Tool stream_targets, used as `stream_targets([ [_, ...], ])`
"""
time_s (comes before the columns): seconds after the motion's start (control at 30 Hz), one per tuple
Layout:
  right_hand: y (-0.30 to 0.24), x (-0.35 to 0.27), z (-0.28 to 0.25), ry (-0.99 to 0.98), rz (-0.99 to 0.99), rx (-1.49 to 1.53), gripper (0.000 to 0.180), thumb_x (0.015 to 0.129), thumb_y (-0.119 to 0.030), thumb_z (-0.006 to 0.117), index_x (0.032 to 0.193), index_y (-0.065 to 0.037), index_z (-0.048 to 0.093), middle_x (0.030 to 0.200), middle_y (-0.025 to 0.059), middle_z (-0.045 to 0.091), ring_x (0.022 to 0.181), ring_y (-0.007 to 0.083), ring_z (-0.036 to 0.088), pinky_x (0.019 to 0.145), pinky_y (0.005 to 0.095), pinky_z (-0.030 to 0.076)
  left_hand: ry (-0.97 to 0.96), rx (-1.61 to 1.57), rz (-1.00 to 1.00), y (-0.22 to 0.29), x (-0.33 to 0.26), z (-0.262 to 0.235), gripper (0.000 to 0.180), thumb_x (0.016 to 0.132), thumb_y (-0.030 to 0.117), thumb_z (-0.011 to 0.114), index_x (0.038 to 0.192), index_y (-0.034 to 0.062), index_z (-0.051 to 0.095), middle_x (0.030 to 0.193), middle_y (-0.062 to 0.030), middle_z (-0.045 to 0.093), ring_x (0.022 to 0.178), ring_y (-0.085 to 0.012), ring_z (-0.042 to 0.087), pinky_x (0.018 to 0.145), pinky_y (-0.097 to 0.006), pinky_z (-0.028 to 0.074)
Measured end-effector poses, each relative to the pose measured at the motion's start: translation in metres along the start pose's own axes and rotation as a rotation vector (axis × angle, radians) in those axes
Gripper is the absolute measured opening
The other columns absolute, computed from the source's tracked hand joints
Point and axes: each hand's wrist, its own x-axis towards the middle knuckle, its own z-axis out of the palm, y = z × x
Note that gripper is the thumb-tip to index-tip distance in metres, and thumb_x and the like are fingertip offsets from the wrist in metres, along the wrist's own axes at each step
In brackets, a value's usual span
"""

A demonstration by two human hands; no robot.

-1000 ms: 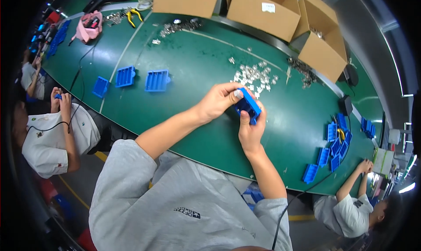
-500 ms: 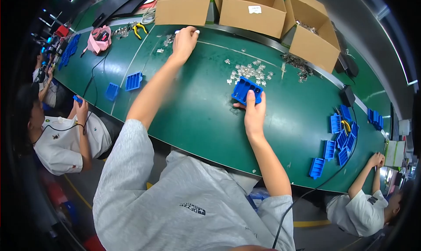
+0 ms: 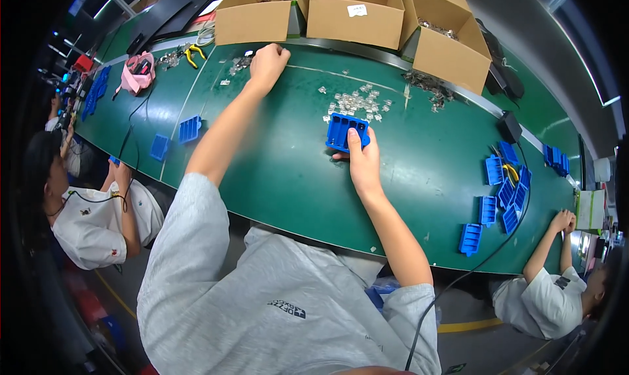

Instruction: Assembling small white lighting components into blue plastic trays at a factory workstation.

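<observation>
My right hand (image 3: 364,158) grips a blue plastic battery holder (image 3: 338,134) with long side-by-side slots, thumb over its right part. Just beyond it lies a loose spread of small shiny metal contacts (image 3: 357,103). My left hand (image 3: 268,67) is stretched to the far side of the table, in front of the cardboard boxes, its fingers curled closed. Whatever they hold is hidden. A small dark and silvery heap of metal parts (image 3: 240,63) lies beside its left edge, with a little white piece (image 3: 248,53) near the fingers.
Cardboard boxes (image 3: 354,21) line the far edge, some with metal parts inside. More blue holders (image 3: 506,193) lie at right with a black cable; two (image 3: 190,129) lie at left. Yellow-handled pliers (image 3: 194,55) and a pink bag (image 3: 135,73) are far left. Co-workers sit on both sides.
The view has shifted slightly, so the table and boxes appear further left. My right hand has turned the holder a little straighter. My left hand stays near the small heap, still closed.
</observation>
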Motion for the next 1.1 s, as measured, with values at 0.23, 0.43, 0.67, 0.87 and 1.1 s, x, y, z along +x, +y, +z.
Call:
stream_targets([
  [0.23,-0.01,0.008,-0.011,-0.024,0.075,0.263,0.04,0.1,-0.034,0.048,0.121,0.0,0.045,0.105,0.0154,0.062,0.081,0.024,0.066,0.061,0.0317,0.056,-0.615,-1.055,-0.122,0.057,-0.111,-0.023,0.023,0.096,0.017,0.055,0.112,0.0005,0.06,0.089,-0.0041,0.066,0.064,-0.0053,0.053,0.056,-0.02,0.044],
  [0.43,-0.004,0.018,-0.01,-0.026,0.031,0.241,0.034,0.101,-0.032,0.047,0.122,-0.006,0.042,0.111,0.0103,0.06,0.092,0.0188,0.064,0.068,0.0306,0.055,-0.718,-1.136,-0.116,0.069,-0.161,-0.011,0.022,0.097,0.017,0.055,0.111,0.0003,0.06,0.086,-0.0025,0.062,0.069,-0.0066,0.055,0.06,-0.02,0.045],
  [0.67,-0.007,0.013,-0.009,0.022,0.024,0.16,0.039,0.1,-0.035,0.049,0.123,-0.005,0.043,0.11,0.0108,0.061,0.092,0.0198,0.065,0.071,0.0313,0.056,-0.833,-1.18,-0.148,0.066,-0.162,-0.022,0.02,0.096,0.017,0.057,0.107,0.002,0.06,0.082,-0.0021,0.06,0.07,-0.0069,0.055,0.063,-0.021,0.045],
  [0.87,-0.013,0.01,-0.009,0.016,0.083,0.107,0.043,0.1,-0.037,0.049,0.122,0.0,0.046,0.111,0.0149,0.062,0.096,0.0253,0.065,0.076,0.0368,0.056,-0.587,-1.127,-0.029,0.056,-0.157,-0.015,0.018,0.096,0.017,0.056,0.105,0.0022,0.061,0.086,0.0001,0.059,0.074,-0.006,0.054,0.064,-0.021,0.044],
  [1.1,-0.013,0.002,-0.001,-0.05,0.286,0.214,0.039,0.101,-0.031,0.046,0.123,0.001,0.045,0.112,0.0146,0.059,0.097,0.0246,0.065,0.078,0.0396,0.059,-0.093,-0.922,0.357,0.076,-0.169,-0.03,0.011,0.088,0.009,0.064,0.097,0.0044,0.067,0.097,-0.0069,0.064,0.088,-0.0197,0.06,0.079,-0.03,0.048],
])
